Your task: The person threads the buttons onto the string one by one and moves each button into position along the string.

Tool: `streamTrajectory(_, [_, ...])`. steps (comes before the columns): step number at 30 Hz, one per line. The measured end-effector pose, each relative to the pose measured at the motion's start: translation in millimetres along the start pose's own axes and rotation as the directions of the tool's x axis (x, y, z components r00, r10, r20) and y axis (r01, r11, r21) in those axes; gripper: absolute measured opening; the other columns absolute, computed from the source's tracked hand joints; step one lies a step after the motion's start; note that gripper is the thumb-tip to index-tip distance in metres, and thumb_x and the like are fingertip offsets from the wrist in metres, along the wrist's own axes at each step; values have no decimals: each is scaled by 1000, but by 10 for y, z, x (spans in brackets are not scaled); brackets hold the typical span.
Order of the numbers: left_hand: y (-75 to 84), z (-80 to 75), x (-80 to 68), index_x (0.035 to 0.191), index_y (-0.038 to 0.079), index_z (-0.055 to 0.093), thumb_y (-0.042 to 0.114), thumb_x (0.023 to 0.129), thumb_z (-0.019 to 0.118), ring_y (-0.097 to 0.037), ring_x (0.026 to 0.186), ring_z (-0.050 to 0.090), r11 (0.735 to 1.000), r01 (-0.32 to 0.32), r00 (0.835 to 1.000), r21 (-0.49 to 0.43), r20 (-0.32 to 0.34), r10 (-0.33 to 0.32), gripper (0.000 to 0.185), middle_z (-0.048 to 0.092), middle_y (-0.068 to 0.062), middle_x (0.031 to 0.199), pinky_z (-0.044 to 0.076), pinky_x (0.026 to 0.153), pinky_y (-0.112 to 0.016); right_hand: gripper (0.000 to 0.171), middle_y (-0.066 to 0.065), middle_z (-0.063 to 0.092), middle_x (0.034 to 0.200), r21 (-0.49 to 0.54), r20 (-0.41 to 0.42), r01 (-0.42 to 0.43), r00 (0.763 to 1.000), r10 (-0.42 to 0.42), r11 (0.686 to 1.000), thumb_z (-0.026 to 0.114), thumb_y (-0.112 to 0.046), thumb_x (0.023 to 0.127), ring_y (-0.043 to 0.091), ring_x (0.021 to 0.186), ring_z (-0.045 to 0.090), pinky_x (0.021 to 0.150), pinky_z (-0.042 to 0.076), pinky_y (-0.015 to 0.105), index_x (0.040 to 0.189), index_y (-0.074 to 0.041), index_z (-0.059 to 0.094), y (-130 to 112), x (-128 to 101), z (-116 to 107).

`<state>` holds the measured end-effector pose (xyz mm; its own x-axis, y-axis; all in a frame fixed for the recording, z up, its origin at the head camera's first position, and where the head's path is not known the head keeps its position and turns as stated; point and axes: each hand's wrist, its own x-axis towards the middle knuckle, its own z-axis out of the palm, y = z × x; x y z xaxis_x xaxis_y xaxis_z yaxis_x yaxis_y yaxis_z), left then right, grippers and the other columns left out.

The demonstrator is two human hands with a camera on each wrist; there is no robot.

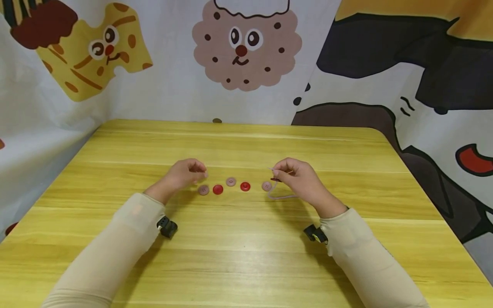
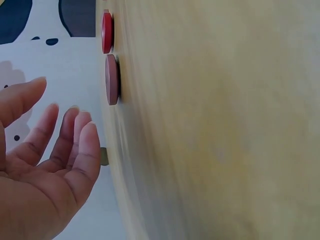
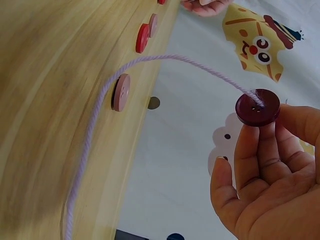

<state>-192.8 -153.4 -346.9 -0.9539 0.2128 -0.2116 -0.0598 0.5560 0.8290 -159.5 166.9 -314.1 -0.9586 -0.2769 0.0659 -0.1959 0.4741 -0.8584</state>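
My right hand pinches a dark red button between thumb and fingers, above the table. A lilac yarn runs through the button's hole and trails down in a curve, with a short end sticking up by the fingertips in the head view. Just left of that hand lies a dusty pink button. My left hand hovers over the table with fingers loosely bent and nothing in them. Nearest to it are another dusty pink button and a red button.
Between the hands, a pink button and a second red button lie flat on the wooden table. Behind its far edge hangs a white cloth with cartoon prints. Each wrist wears a small black camera.
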Motion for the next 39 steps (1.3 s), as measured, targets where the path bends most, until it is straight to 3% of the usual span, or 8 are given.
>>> streamTrajectory(11, [-39,-22,18,114,-4,59,12,86,72,-26,98,56,986,-65,990,151,131,46,35,61,-16,108,46,85,-36,15,10,68,95,-10,1,-3,1000,3,1000,56,-14,99,22,91,64,82,51,39,102,-3,65,2,-1,-8])
streamTrajectory(17, [-39,-11,14,114,-4,59,12,84,75,-28,100,55,981,-72,987,182,155,44,37,61,-17,110,45,88,-39,15,10,68,95,-14,-2,-3,1000,3,1000,56,-14,99,22,91,65,81,51,36,102,-3,65,-5,-10,-13])
streamTrajectory(23, [-52,1,-12,112,-4,58,10,83,76,-28,101,51,979,-90,979,183,196,54,37,60,-16,109,42,93,-43,15,11,68,96,-11,-3,-7,1000,7,1000,56,-14,99,23,93,65,84,51,41,103,-3,65,-9,-20,-24])
streamTrajectory(29, [-44,17,-26,109,-5,59,4,79,77,-27,97,52,969,-119,974,217,214,72,36,60,-15,105,44,90,-42,15,11,68,97,0,0,-19,1000,19,1000,56,-14,99,25,95,66,88,50,49,104,-3,65,-13,-26,-29])
streamTrajectory(39, [-68,29,1,100,-2,61,1,78,77,-22,86,51,959,-134,972,249,222,78,27,59,-9,92,44,81,-36,15,11,68,98,11,0,-28,1000,28,1000,56,-14,99,24,95,66,88,50,49,103,-3,65,-9,-18,-26])
